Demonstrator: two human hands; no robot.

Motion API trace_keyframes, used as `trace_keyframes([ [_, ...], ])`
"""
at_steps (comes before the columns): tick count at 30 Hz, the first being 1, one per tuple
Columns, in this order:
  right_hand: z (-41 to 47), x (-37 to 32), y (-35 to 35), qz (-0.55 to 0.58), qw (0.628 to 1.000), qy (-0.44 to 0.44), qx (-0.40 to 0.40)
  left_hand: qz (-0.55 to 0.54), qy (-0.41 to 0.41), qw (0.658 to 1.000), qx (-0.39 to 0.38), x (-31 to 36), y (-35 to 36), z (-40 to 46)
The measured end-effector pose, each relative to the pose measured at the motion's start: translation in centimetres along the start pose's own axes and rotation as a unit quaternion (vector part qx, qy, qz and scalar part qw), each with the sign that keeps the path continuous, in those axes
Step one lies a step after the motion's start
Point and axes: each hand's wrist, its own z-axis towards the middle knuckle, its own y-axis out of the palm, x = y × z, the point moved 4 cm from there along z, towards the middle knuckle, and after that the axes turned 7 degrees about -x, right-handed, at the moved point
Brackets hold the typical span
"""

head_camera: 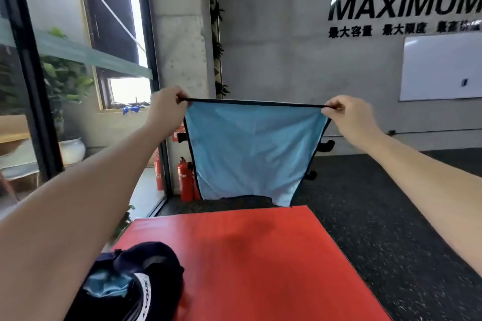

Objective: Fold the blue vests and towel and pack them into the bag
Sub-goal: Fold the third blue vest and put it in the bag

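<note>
A light blue vest point(250, 148) with black trim hangs stretched out in the air in front of me, above the far edge of a red mat point(260, 255). My left hand point(167, 104) pinches its top left corner and my right hand point(344, 112) pinches its top right corner, so the top edge is pulled taut. Black strap tabs stick out on the vest's right side. A dark navy bag point(146, 281) lies open at the near left of the mat, with light blue fabric point(107, 286) showing inside it.
Red fire extinguishers point(185, 177) stand by a concrete pillar behind the vest. A glass wall and a white plant pot point(71, 150) are at the left. Dark speckled flooring point(391, 216) surrounds the mat. A whiteboard point(440, 68) hangs on the far wall.
</note>
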Motion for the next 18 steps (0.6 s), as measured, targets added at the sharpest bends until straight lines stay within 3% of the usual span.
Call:
trace_keyframes([
  [4, -5.3, -1.6, -0.5, 0.023, 0.999, 0.012, -0.047, -0.019, -0.017, 0.999, -0.021, -0.9, -1.8, -5.9],
  [12, -25.4, 1.5, 4.1, 0.011, 0.971, 0.107, -0.215, -0.026, -0.114, 0.977, -0.181, -7.0, 2.7, -28.9],
  [18, -34.3, 2.8, 3.4, -0.021, 0.955, 0.152, -0.254, -0.003, -0.119, 0.967, -0.225, -7.0, 2.7, -39.6],
])
